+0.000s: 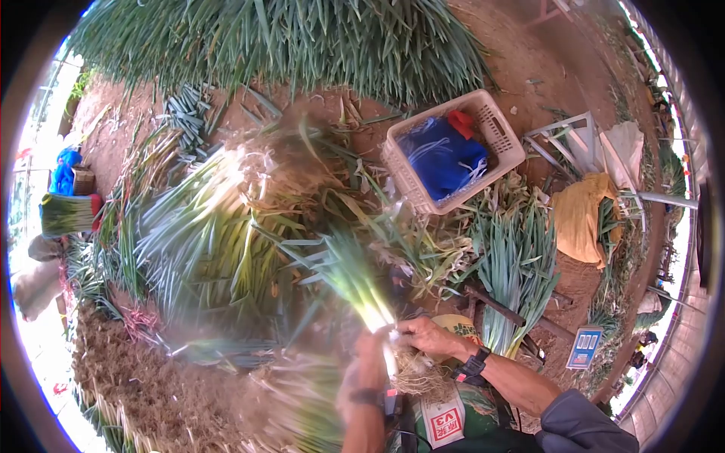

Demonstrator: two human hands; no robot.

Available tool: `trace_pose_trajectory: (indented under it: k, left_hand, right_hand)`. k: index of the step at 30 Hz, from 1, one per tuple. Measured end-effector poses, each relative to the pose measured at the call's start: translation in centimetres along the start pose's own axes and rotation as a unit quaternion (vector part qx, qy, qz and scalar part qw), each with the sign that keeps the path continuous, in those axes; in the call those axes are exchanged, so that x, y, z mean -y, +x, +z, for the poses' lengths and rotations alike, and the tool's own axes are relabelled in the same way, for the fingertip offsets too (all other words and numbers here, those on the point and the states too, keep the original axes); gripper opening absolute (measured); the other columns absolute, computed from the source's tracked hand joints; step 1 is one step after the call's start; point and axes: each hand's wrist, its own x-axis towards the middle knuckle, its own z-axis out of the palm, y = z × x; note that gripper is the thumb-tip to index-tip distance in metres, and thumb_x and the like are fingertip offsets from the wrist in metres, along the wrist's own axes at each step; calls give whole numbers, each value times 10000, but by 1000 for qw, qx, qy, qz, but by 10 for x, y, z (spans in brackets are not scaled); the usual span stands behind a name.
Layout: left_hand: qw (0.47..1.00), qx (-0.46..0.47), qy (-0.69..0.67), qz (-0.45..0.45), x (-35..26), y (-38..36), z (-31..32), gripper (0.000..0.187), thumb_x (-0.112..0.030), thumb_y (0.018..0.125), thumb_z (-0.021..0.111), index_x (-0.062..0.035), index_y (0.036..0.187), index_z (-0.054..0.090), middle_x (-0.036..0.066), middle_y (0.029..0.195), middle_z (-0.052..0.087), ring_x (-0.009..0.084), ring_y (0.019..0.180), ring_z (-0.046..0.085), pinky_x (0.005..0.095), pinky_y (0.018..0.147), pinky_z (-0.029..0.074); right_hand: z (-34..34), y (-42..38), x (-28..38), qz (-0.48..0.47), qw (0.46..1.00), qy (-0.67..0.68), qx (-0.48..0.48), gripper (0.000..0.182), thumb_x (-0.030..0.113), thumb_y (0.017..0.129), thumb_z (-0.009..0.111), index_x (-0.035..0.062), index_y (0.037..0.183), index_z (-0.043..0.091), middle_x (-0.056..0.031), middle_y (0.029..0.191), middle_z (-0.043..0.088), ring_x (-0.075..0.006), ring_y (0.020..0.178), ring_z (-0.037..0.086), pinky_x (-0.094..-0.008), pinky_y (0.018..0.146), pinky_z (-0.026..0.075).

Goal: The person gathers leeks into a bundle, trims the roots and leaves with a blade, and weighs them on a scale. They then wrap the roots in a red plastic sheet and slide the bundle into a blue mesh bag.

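A small bunch of green onions [359, 283] is held near the bottom centre, its green leaves pointing up and left and its roots hanging low over the lap. My right hand [427, 337] is closed round the white stems from the right, with a dark watch on the wrist. My left hand [371, 353] is at the left side of the same stems, blurred, so its fingers cannot be made out. Up and left of the hands lies a large loose pile of green onions [219, 219].
A beige crate [498, 132] with blue and red material stands at upper right. A large green onion heap [287, 45] spans the top. Rooty bundles [151, 377] lie at lower left. At right are a yellow cloth [581, 215], a metal frame and a blue display [584, 348].
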Motion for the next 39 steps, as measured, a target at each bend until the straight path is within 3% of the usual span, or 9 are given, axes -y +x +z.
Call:
trace_pose_trajectory:
  k: [4, 7, 14, 21, 23, 25, 26, 36, 39]
  left_hand:
    - [1000, -10, -3, 11, -7, -13, 5, 412, -230, 807, 782, 25, 1119, 697, 112, 911, 691, 229, 771, 630, 368, 718, 508]
    - [1000, -18, 16, 3, -6, -2, 0, 473, -271, 776, 803, 36, 1121, 698, 131, 936, 691, 251, 823, 629, 388, 777, 500]
    - [996, -29, 71, 48, -18, 12, -16, 400, -274, 827, 735, 41, 1072, 738, 118, 996, 715, 209, 890, 637, 367, 817, 491]
    - [992, -11, 101, 71, -34, -6, -3, 330, -280, 870, 677, 21, 992, 740, 64, 927, 670, 169, 847, 596, 344, 788, 470]
    - [992, -12, 108, 60, -29, -4, -2, 347, -278, 851, 702, 25, 1019, 729, 70, 942, 666, 175, 845, 597, 345, 781, 470]
    - [996, -18, 61, 60, -18, 1, 2, 382, -278, 822, 743, 25, 1050, 704, 72, 952, 656, 187, 837, 594, 351, 764, 479]
    - [997, -20, 30, 66, -14, 0, 4, 349, -239, 822, 757, 21, 1048, 700, 64, 915, 664, 175, 775, 597, 332, 700, 481]
    - [997, 51, -6, 63, -61, -58, 31, 351, -321, 922, 681, 22, 997, 680, 66, 825, 655, 155, 653, 592, 320, 585, 496]
    - [998, 57, 13, 24, -50, -56, 23, 408, -348, 972, 644, 8, 1171, 628, 127, 1046, 661, 196, 840, 646, 342, 686, 539]
  right_hand:
    - [-9, -20, 27, 110, 992, 35, 47, 263, 274, 1013, 661, 24, 1080, 709, 22, 865, 668, -44, 767, 584, -254, 688, 498]
    - [-11, -42, 9, -56, 989, -115, 70, 258, 267, 1023, 646, 21, 1071, 705, 4, 868, 681, -38, 698, 580, -240, 652, 502]
    - [-26, -147, 53, 212, 913, 310, 157, 228, 173, 992, 684, -23, 1108, 701, -51, 872, 719, -69, 623, 611, -232, 542, 502]
    - [-88, -160, 114, -29, 979, -60, -194, 406, 162, 949, 733, 20, 1313, 621, -94, 1084, 713, -140, 877, 680, -278, 708, 556]
    - [-100, -114, 72, -70, 821, -474, -309, 564, 182, 949, 729, 77, 1455, 503, -119, 1252, 668, -191, 1026, 675, -314, 825, 567]
    - [-89, -82, 83, 88, 919, -354, -151, 671, 253, 959, 718, 77, 1521, 396, -160, 1316, 633, -246, 1135, 661, -379, 918, 569]
    - [-81, -63, 24, -29, 996, -41, -79, 721, 343, 949, 720, 39, 1516, 396, -185, 1335, 623, -286, 1242, 611, -423, 969, 555]
    - [-22, -23, -49, 97, 984, 149, -16, 480, 289, 922, 777, 1, 1288, 660, -13, 1105, 699, -79, 983, 592, -272, 862, 492]
    - [-28, -22, -25, 63, 987, 140, -53, 414, 280, 912, 784, 1, 1204, 696, -5, 1030, 704, -84, 937, 595, -267, 821, 493]
